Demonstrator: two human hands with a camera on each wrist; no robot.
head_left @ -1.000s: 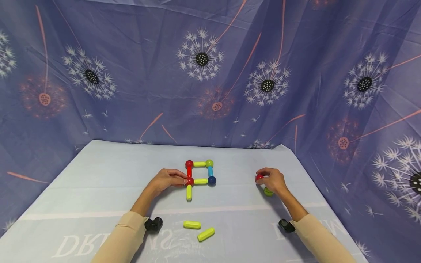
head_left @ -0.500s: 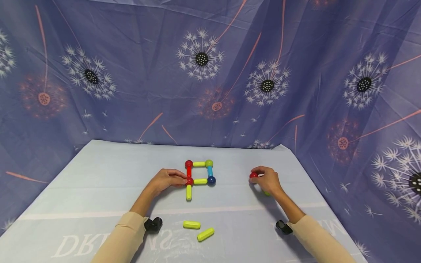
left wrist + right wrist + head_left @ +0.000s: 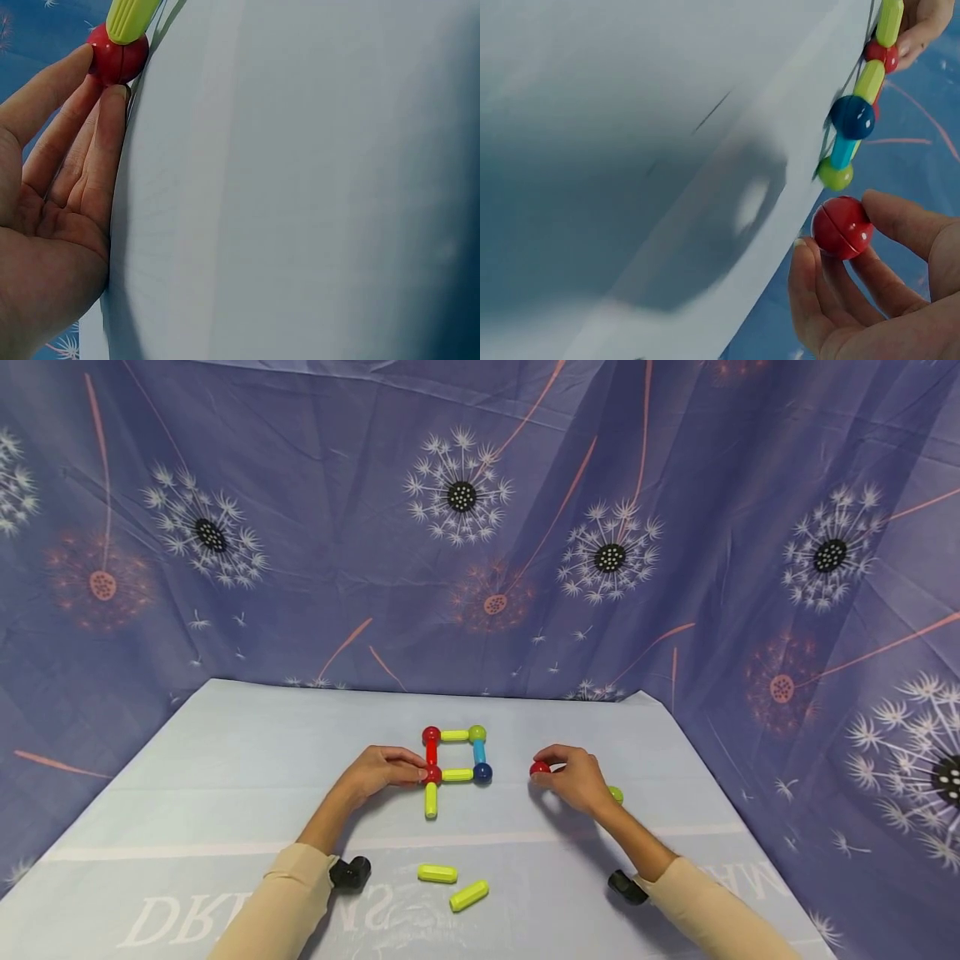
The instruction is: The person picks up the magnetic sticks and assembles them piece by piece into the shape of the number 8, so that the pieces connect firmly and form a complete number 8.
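Observation:
A square of rods and balls lies on the table, with red balls at its left corners, a green ball (image 3: 477, 734) at back right and a dark blue ball (image 3: 482, 773) at front right. My left hand (image 3: 385, 774) pinches the near-left red ball (image 3: 120, 56) between thumb and fingers. From that ball a yellow-green rod (image 3: 431, 801) points toward me. To the right of the square, my right hand (image 3: 577, 778) holds a loose red ball (image 3: 842, 227) in its fingertips, apart from the square. A light-blue rod (image 3: 479, 752) and a red rod (image 3: 431, 753) form two sides.
Two loose yellow-green rods lie nearer to me, one rod (image 3: 437, 873) almost crosswise and another rod (image 3: 469, 896) slanted. A loose green ball (image 3: 616, 795) sits behind my right wrist, partly hidden. A patterned curtain (image 3: 480, 568) hangs around the table's back and sides.
My right hand has moved left toward the square, carrying the red ball away from the loose green ball. My left hand and the square have stayed in place.

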